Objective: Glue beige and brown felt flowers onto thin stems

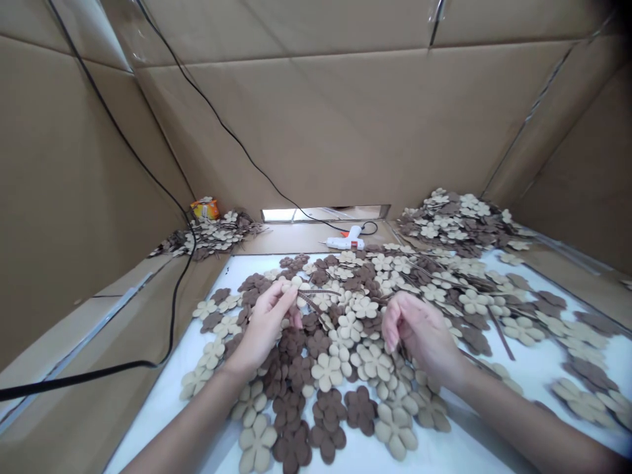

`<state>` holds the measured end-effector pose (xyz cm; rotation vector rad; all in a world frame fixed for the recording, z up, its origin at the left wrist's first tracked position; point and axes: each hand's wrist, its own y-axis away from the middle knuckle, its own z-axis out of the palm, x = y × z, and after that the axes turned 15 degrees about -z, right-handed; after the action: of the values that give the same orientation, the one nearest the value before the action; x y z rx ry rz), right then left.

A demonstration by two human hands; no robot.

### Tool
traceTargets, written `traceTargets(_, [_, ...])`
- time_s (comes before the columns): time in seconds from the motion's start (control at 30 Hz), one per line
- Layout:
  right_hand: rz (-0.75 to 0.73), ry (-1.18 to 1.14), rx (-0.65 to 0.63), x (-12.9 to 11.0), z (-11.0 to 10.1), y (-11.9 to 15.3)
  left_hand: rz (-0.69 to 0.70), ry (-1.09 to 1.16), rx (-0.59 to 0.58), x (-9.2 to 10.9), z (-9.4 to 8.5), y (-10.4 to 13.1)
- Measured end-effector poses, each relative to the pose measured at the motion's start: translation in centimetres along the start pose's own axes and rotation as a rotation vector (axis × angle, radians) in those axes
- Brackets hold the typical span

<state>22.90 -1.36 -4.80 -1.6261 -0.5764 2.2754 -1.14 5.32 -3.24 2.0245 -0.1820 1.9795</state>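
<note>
- Evidently we sit inside cardboard walls [306,131], with a white tabletop [162,395] before us and a narrow slot [326,214] at twelve o'clock.
- Just nearer than the slot we see a white glue gun [348,239]; at eleven, an orange packet [205,209] beside a heap of pieces [217,234]; at one, a bigger pile [459,220].
- Our white margin runs along the table's left edge, toward nine; a thick black cable [99,376] skirts it.
- Between our forearms, beige flower pieces [327,372] and brown flower pieces [360,409] overlap, matte, flat and round-petalled.
- Toward eleven, our left hand [269,313] pinches a thin, pale-stitched brown strip [310,301] over the flowers.
- Toward one, our right hand [419,329] curls loosely above them; we cannot tell whether it grips anything.
</note>
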Motion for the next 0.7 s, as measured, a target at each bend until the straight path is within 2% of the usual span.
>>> traceTargets(0.27, [0.03,-0.134,0.014,-0.44,0.61,-0.03,-0.06,0.007,-0.01,-0.11,0.2,-0.21])
traceTargets(0.7, [-0.024,-0.069,0.01,0.05,-0.01,0.1,-0.067,-0.061,0.021,-0.02,0.23,-0.32])
